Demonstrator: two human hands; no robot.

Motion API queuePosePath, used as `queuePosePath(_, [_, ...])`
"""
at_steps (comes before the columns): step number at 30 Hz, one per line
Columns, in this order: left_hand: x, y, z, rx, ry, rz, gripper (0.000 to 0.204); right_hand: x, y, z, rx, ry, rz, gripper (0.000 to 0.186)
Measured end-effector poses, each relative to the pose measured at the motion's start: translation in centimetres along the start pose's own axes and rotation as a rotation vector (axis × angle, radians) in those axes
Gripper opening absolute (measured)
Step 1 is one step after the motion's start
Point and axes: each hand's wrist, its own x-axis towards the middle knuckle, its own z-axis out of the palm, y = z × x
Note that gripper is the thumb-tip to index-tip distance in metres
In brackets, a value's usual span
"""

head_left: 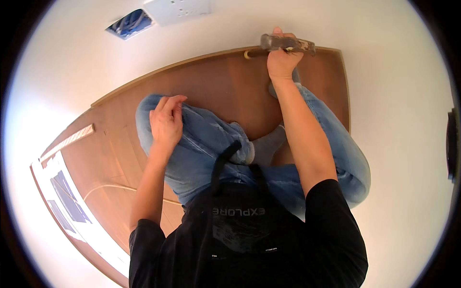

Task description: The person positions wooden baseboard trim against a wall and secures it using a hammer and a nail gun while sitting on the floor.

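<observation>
My right hand (283, 65) grips a worn metal hammer (287, 43), held crosswise at the brown board's far edge by the white wall; its handle is hidden by my hand. A small pale yellow curved piece (247, 54) lies just left of it at the trim. My left hand (165, 120) rests on my bent left knee in blue jeans, fingers loosely bent and apart, holding nothing. My crossed legs and grey-socked foot (266, 146) are on the brown wooden surface (216, 86).
A wall opening with blue tubes (129, 25) and a white socket plate (177, 9) are above. At left lie a pale strip (67, 141), a thin cream cable (108, 186) and a white panel with dark patches (86, 230). A dark object (450, 144) is at far right.
</observation>
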Motion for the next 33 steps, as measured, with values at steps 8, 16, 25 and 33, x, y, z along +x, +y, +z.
queuePosePath(8, [7.0,1.4,3.4,-0.452,-0.195,-0.134,0.026,-4.1,-2.0,-6.0,0.197,0.31,0.815,0.019])
queuePosePath(16, [13.7,2.6,13.9,-0.833,-0.55,-0.377,0.026,-9.1,-4.1,-7.7,0.167,0.042,1.398,0.02])
queuePosePath(25, [15.0,0.2,18.0,-0.946,-0.654,-0.512,0.027,-10.5,-5.3,-7.6,0.051,-0.324,1.647,0.023])
queuePosePath(33, [16.6,-1.2,19.7,-1.028,-0.626,-0.471,0.03,-6.2,-8.1,-8.2,-0.286,-0.809,1.648,0.027])
